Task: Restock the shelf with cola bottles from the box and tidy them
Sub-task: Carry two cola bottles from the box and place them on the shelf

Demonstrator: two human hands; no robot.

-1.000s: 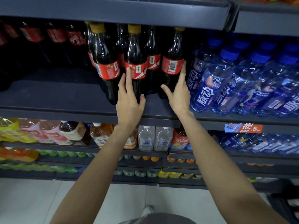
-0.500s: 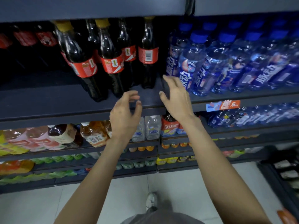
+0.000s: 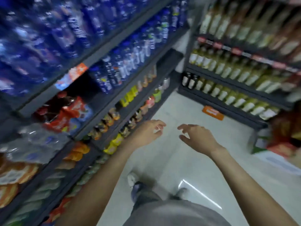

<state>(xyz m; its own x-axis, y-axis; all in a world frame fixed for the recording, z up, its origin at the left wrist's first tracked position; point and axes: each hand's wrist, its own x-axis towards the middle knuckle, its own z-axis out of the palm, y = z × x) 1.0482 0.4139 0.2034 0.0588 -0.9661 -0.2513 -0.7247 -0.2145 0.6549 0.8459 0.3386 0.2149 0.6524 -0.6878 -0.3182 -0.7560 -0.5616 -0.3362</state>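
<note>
Blue-labelled water bottles [image 3: 48,38] fill the upper shelves of the dark shelving unit [image 3: 104,51] that runs along the left side of the head view, all of it smeared by motion blur. An orange and blue price tag [image 3: 71,77] hangs on the edge of one shelf. Below it sit red and orange packets [image 3: 65,111], clear bottles [image 3: 32,144], and rows of small yellow and orange drinks [image 3: 114,144] on the lowest shelves.

No cola bottles can be made out in this view, and no box either; the blur leaves the darker items unreadable.

Both bare arms reach forward over the pale floor [image 3: 179,160]. The left hand [image 3: 146,132] hovers just beside the low shelves, fingers loosely curved and holding nothing. The right hand [image 3: 197,137] is near it, apart by a small gap, its fingers spread and relaxed, also holding nothing. Neither hand touches a shelf or a product.

A second shelving unit [image 3: 228,98] stands across the aisle at the upper right, stocked with rows of bottles with pale green and cream labels [image 3: 228,70]. An orange floor sticker [image 3: 212,112] lies at its foot. At the bottom of the view are the person's grey shirt [image 3: 171,212] and a shoe [image 3: 138,188].
</note>
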